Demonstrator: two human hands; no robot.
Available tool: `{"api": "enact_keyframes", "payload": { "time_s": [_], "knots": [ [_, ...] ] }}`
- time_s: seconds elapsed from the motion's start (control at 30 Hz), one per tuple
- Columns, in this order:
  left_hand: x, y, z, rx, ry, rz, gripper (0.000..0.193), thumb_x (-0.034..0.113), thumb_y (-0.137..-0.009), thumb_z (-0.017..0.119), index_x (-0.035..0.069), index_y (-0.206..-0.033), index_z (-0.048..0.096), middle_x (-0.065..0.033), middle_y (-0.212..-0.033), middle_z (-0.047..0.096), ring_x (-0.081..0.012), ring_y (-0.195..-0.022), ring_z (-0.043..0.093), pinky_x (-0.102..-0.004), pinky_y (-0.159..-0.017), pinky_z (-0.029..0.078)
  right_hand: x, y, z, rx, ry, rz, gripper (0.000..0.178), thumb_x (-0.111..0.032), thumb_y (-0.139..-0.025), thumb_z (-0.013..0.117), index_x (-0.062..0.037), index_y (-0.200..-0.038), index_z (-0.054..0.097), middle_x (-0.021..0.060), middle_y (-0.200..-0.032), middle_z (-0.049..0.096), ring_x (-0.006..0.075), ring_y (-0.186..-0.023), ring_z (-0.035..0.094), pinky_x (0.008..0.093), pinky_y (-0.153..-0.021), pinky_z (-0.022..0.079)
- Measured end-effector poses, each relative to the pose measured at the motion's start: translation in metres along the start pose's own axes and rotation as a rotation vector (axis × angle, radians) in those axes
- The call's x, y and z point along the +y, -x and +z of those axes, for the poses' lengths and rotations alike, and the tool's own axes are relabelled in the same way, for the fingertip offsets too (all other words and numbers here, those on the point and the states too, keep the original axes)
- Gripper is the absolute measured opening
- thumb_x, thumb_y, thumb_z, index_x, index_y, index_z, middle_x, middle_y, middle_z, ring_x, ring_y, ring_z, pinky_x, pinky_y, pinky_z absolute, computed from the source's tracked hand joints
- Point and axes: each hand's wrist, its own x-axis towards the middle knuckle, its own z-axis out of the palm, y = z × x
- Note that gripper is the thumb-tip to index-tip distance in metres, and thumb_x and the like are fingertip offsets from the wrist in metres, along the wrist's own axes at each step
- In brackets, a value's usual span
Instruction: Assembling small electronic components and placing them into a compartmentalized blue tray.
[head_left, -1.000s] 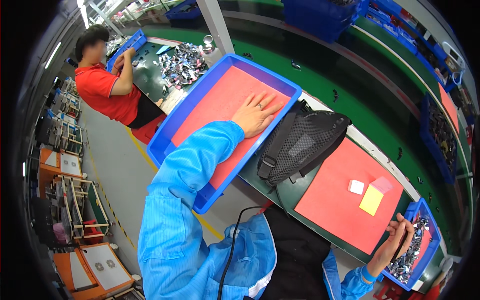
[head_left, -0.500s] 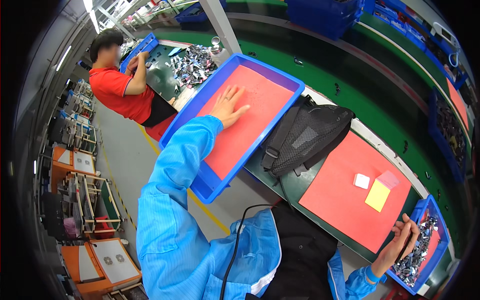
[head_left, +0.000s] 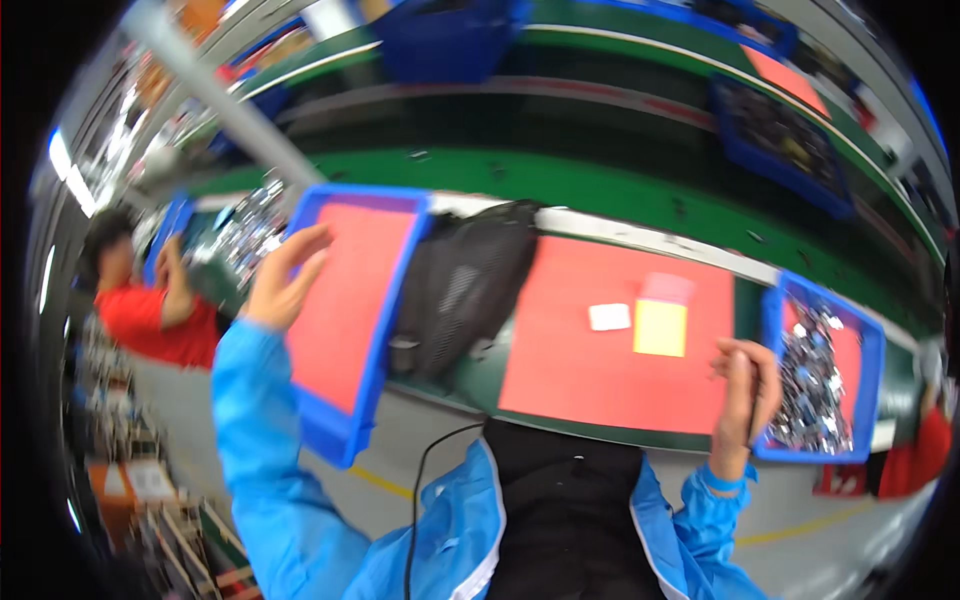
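My left hand (head_left: 285, 278), blurred by motion, is at the left rim of a blue tray (head_left: 345, 440) lined with red sheet. Its thumb and fingers are apart, and nothing shows between them. My right hand (head_left: 745, 395) has its fingers bent around a thin dark tool (head_left: 753, 422), too blurred to name exactly. It hovers at the right edge of a red mat (head_left: 600, 385), close to a blue bin (head_left: 872, 400) of small shiny metal parts (head_left: 808, 385). On the mat lie a white square piece (head_left: 609, 317), a yellow sticky note pad (head_left: 660, 330) and a pink one (head_left: 668, 288).
A black mesh bag (head_left: 465, 285) lies between tray and mat. Behind runs a green belt (head_left: 600, 185). A person in red (head_left: 160, 310) works at the left beside a heap of metal parts (head_left: 250, 235). A dark cable (head_left: 425, 480) hangs before my jacket.
The view has swung to the right and levelled. My left hand has lifted from the middle of the tray lining to its left rim. The right hand keeps the dark tool near the bin.
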Motion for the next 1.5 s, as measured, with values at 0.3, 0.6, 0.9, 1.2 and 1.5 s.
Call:
{"api": "enact_keyframes", "payload": {
  "time_s": [0.3,0.6,0.9,1.2,1.5],
  "knots": [
    [0.292,0.062,0.15,-0.759,0.793,0.01,0.03,0.005,-0.101,0.056,-0.008,-0.127,0.057,-0.0193,-0.112,0.07,-0.0239,-0.097,0.07,-0.0353,-0.093,0.054,0.038,-0.004,-0.001,-0.125,0.167,-0.179,0.02,-0.014,-0.104,0.057,0.0043,-0.104,0.065,0.0136,-0.092,0.073,0.0154,-0.08,0.068,0.0277,-0.071,0.054],
    [0.375,0.063,0.191,-0.843,0.923,-0.031,0.018,0.003,-0.099,0.057,-0.006,-0.114,0.053,-0.0155,-0.084,0.062,-0.022,-0.072,0.063,-0.0311,-0.067,0.051,0.102,0.007,-0.011,-0.047,0.213,-0.118,0.01,-0.007,-0.099,0.064,0.0017,-0.104,0.066,0.0095,-0.089,0.072,0.0121,-0.078,0.068,0.0258,-0.07,0.053],
    [0.367,0.059,0.252,-1.311,0.89,0.154,0.028,0.014,-0.097,0.054,-0.011,-0.106,0.047,-0.0278,-0.098,0.061,-0.0297,-0.073,0.062,-0.0401,-0.07,0.053,0.118,0.013,-0.02,-0.029,0.105,0.008,0.013,-0.008,-0.101,0.061,0.0023,-0.107,0.064,0.0091,-0.096,0.072,0.0126,-0.081,0.067,0.0254,-0.071,0.056],
    [0.374,0.017,0.252,-1.537,0.502,0.47,0.019,0.009,-0.099,0.056,0.001,-0.114,0.048,-0.0149,-0.084,0.059,-0.024,-0.076,0.062,-0.038,-0.07,0.051,0.113,0.013,-0.012,-0.069,0.134,0.028,0.016,-0.011,-0.103,0.059,0.0034,-0.11,0.062,0.011,-0.101,0.072,0.0124,-0.082,0.067,0.0239,-0.071,0.055],
    [0.266,-0.02,0.324,-0.686,0.959,0.066,0.025,0.017,-0.107,0.047,0.001,-0.124,0.055,-0.0114,-0.102,0.069,-0.0181,-0.091,0.067,-0.0322,-0.081,0.054,0.094,-0.003,-0.027,-0.139,0.565,-0.062,0.032,0.008,-0.091,0.055,-0.0006,-0.121,0.06,0.0154,-0.105,0.063,0.0292,-0.091,0.06,0.0406,-0.076,0.052]
  ]
}}
